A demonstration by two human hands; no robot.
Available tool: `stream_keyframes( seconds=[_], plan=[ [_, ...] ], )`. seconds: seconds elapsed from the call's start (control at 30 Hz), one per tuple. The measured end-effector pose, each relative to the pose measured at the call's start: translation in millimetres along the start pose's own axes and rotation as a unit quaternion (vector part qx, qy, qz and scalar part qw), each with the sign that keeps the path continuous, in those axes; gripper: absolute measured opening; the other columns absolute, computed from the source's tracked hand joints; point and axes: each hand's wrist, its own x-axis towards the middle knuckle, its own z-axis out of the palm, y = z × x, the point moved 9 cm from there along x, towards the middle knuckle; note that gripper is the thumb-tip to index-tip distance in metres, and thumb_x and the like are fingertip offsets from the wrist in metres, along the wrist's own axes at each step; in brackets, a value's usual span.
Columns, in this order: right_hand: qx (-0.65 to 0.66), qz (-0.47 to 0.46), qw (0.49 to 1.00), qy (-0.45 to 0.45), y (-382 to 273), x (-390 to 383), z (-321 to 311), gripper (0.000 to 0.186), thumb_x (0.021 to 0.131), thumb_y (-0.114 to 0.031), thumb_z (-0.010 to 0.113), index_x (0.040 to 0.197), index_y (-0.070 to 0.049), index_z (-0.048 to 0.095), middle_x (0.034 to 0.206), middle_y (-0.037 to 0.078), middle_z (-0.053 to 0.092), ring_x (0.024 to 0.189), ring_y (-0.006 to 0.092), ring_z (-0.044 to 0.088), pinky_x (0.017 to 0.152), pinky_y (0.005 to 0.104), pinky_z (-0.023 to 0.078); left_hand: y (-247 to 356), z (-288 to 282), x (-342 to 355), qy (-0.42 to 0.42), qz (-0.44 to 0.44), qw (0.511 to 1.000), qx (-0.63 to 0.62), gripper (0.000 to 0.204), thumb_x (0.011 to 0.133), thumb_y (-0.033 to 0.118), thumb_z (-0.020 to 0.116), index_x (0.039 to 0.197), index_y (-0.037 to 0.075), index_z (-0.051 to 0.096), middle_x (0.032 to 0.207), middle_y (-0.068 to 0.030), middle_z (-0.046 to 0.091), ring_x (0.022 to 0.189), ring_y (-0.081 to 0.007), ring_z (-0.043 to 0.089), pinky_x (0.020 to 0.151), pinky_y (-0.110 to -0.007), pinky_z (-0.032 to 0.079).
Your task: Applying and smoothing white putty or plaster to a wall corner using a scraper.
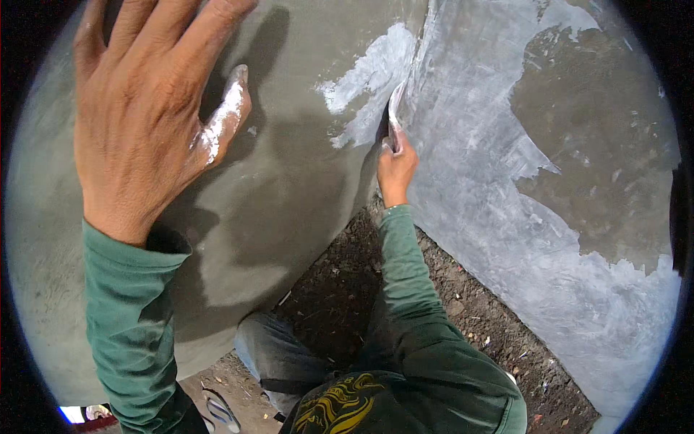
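Note:
My right hand point(396, 173) is closed round the handle of a trowel point(397, 105), whose thin, white-smeared blade shows nearly edge-on. The blade lies in the inside corner where two walls meet, beside a patch of wet white plaster point(379, 69) on the grey left wall point(289, 195). My left hand point(144, 123) is spread in front of that same wall, back toward me, with nothing seen in it. White plaster coats its thumb, and the fingertips run past the upper edge. Whether the left palm touches the wall, I cannot tell.
The right wall point(470, 145) carries a pale plaster coat around a large bare grey-brown area point(593, 145). Below lies rough dirt ground point(332, 296) with small stones and scraps. A sandal point(220, 409) is at the lower left, near my leg point(271, 354).

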Motion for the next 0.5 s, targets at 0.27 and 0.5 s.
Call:
stream_keyframes(
  seconds=[0.27,0.5],
  plan=[
    [-0.083,-0.047,0.991,-0.094,24,-73,6,0.042,0.075,0.009,0.059,0.115,0.000,0.066,0.098,0.027,0.067,0.087,0.0387,0.067,0.073,0.0413,0.053,2,-1,0,-0.187,-0.004,0.978,0.089,0.063,0.085,0.033,0.060,0.145,0.030,0.039,0.147,0.0023,0.043,0.137,-0.0165,0.038,0.120,-0.043,0.018],
    [0.133,0.116,0.982,-0.064,39,-94,-38,0.029,0.083,0.002,0.057,0.109,-0.003,0.068,0.089,0.010,0.070,0.086,0.0145,0.063,0.081,0.0289,0.049,1,3,-10,-0.202,-0.019,0.975,0.092,0.064,0.085,0.032,0.059,0.145,0.030,0.038,0.149,0.0045,0.039,0.140,-0.0132,0.031,0.122,-0.042,0.013]
  ],
)
